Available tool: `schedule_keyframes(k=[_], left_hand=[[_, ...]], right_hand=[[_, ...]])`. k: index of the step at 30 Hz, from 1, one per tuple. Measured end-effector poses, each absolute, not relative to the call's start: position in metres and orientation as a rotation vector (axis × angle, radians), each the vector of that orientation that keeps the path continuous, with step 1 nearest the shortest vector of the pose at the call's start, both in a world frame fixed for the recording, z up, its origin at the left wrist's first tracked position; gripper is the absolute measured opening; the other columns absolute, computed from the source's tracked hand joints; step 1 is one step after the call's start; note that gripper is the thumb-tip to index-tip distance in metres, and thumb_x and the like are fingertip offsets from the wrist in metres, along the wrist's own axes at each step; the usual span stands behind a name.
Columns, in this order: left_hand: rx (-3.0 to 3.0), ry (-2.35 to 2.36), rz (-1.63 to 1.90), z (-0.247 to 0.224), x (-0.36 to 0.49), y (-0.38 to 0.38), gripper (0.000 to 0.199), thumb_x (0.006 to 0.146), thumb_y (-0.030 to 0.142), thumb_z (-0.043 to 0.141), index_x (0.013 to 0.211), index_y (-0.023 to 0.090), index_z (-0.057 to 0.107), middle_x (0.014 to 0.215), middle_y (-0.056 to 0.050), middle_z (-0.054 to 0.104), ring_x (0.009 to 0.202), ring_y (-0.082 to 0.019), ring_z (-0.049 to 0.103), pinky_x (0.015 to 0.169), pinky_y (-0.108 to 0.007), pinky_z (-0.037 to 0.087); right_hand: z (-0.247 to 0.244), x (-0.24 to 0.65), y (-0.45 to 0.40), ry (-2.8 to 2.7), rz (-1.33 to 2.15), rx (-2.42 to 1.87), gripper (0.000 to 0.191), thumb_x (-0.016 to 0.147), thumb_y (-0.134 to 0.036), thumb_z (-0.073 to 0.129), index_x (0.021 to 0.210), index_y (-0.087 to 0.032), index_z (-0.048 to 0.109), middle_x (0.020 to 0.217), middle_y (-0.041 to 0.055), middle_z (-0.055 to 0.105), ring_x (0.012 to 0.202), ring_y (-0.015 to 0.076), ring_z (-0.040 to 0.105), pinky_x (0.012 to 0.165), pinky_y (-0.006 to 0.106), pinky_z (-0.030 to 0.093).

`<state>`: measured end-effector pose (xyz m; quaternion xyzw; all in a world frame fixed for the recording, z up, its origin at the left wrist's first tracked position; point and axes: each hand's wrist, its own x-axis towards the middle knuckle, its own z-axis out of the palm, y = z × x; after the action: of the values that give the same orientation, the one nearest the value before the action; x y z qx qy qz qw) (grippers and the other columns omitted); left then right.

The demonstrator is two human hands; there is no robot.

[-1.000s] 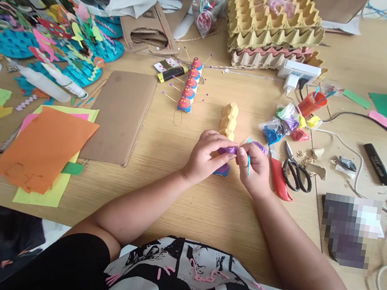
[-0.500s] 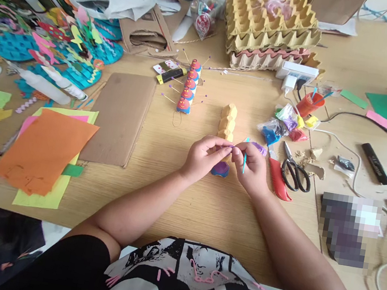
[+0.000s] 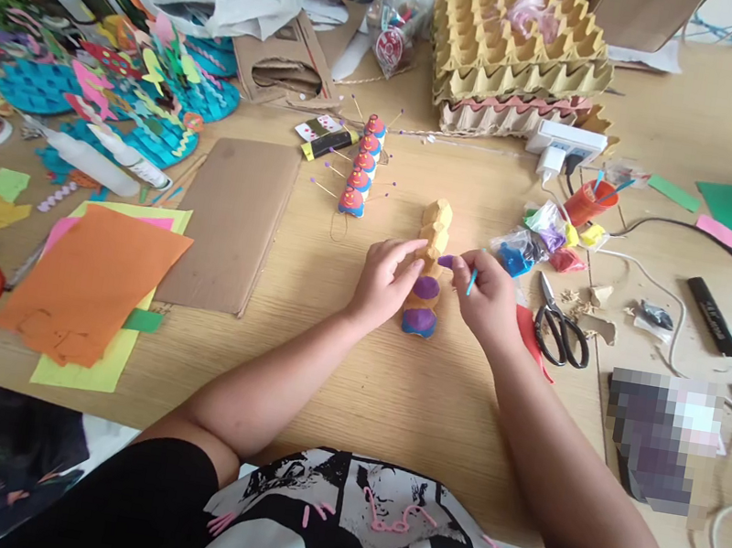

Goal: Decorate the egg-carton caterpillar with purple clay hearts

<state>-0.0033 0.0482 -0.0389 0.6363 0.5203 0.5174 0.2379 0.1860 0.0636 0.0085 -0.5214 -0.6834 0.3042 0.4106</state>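
Observation:
A strip of egg carton cups (image 3: 438, 221) lies lengthwise before me. Its nearest cup is blue with purple clay (image 3: 419, 321) on top, and the cup behind it carries another purple patch (image 3: 427, 287). The farther cups are bare yellowish pulp. My left hand (image 3: 384, 282) is at the strip's left side, thumb and forefinger apart, fingertips at its edge; whether they touch it I cannot tell. On the other side my right hand (image 3: 488, 301) pinches a piece of purple clay (image 3: 446, 261). A thin light-blue stick (image 3: 472, 282) also sticks out of that hand.
A finished-looking red and blue carton caterpillar (image 3: 362, 167) stands farther back. To the right lie black-handled scissors (image 3: 562, 328), bagged clay (image 3: 514, 259) and an orange cup (image 3: 589, 205). Cardboard (image 3: 231, 225) and orange paper (image 3: 92, 286) are left; egg trays (image 3: 516, 66) are stacked behind.
My hands have moved apart from each other. The purple clay they both held is now in my right hand alone, and the purple patch on the second cup has come into sight.

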Motion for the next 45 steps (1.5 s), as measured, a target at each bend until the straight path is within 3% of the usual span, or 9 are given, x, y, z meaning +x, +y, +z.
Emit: schedule_keyframes(k=[6, 12, 19, 24, 28, 39, 45], left_hand=[[1.961, 1.428, 1.331, -0.042, -0.004, 0.052, 0.044, 0.114, 0.045, 0.049, 0.137, 0.019, 0.076, 0.136, -0.014, 0.079, 0.129, -0.026, 0.07, 0.117, -0.042, 0.051], [1.965, 1.438, 1.318, -0.045, -0.005, 0.055, 0.044, 0.114, 0.045, 0.049, 0.136, 0.019, 0.076, 0.137, -0.013, 0.08, 0.131, -0.025, 0.071, 0.118, -0.041, 0.051], [1.92, 1.448, 1.305, -0.045, -0.005, 0.056, 0.037, 0.113, 0.039, 0.052, 0.133, 0.02, 0.077, 0.136, -0.012, 0.081, 0.13, -0.025, 0.072, 0.118, -0.042, 0.052], [1.867, 1.471, 1.328, -0.046, -0.004, 0.056, 0.032, 0.109, 0.036, 0.063, 0.134, 0.021, 0.077, 0.136, -0.012, 0.081, 0.128, -0.025, 0.072, 0.115, -0.04, 0.055], [1.852, 1.498, 1.32, -0.047, -0.004, 0.057, 0.03, 0.105, 0.032, 0.07, 0.132, 0.022, 0.078, 0.134, -0.011, 0.082, 0.126, -0.024, 0.074, 0.116, -0.041, 0.055], [1.751, 1.529, 1.326, -0.045, -0.004, 0.064, 0.022, 0.097, 0.024, 0.08, 0.118, 0.023, 0.084, 0.121, -0.009, 0.085, 0.116, -0.024, 0.078, 0.108, -0.041, 0.06], [1.694, 1.53, 1.33, -0.045, -0.004, 0.064, 0.019, 0.099, 0.024, 0.077, 0.116, 0.023, 0.084, 0.117, -0.008, 0.085, 0.109, -0.022, 0.078, 0.1, -0.037, 0.063]], right_hand=[[0.001, 0.177, 0.086, -1.944, 0.718, -1.355, 0.036, 0.102, -0.054, 0.059, 0.082, -0.025, 0.063, 0.071, 0.0018, 0.066, 0.065, 0.0187, 0.054, 0.063, 0.033, 0.037], [-0.005, 0.174, 0.087, -2.067, 0.607, -1.383, 0.028, 0.102, -0.043, 0.058, 0.08, -0.025, 0.056, 0.071, 0.0031, 0.065, 0.069, 0.0216, 0.056, 0.066, 0.035, 0.036], [-0.008, 0.174, 0.088, -2.051, 0.545, -1.476, 0.034, 0.107, -0.053, 0.054, 0.088, -0.026, 0.059, 0.073, 0.005, 0.068, 0.069, 0.0241, 0.059, 0.066, 0.036, 0.037], [-0.01, 0.175, 0.086, -2.041, 0.511, -1.496, 0.022, 0.105, -0.046, 0.062, 0.107, -0.024, 0.065, 0.082, 0.0063, 0.074, 0.078, 0.0269, 0.067, 0.074, 0.037, 0.046], [-0.011, 0.177, 0.087, -2.096, 0.499, -1.465, 0.029, 0.107, -0.045, 0.059, 0.12, -0.022, 0.07, 0.092, 0.0102, 0.079, 0.087, 0.0298, 0.071, 0.08, 0.039, 0.05], [-0.018, 0.177, 0.09, -2.086, 0.542, -1.367, 0.033, 0.107, -0.051, 0.058, 0.115, -0.023, 0.074, 0.084, 0.0086, 0.075, 0.081, 0.0276, 0.067, 0.073, 0.038, 0.046], [-0.019, 0.177, 0.09, -2.074, 0.649, -1.349, 0.026, 0.104, -0.042, 0.061, 0.117, -0.022, 0.071, 0.088, 0.0083, 0.074, 0.083, 0.0267, 0.066, 0.077, 0.038, 0.047]])
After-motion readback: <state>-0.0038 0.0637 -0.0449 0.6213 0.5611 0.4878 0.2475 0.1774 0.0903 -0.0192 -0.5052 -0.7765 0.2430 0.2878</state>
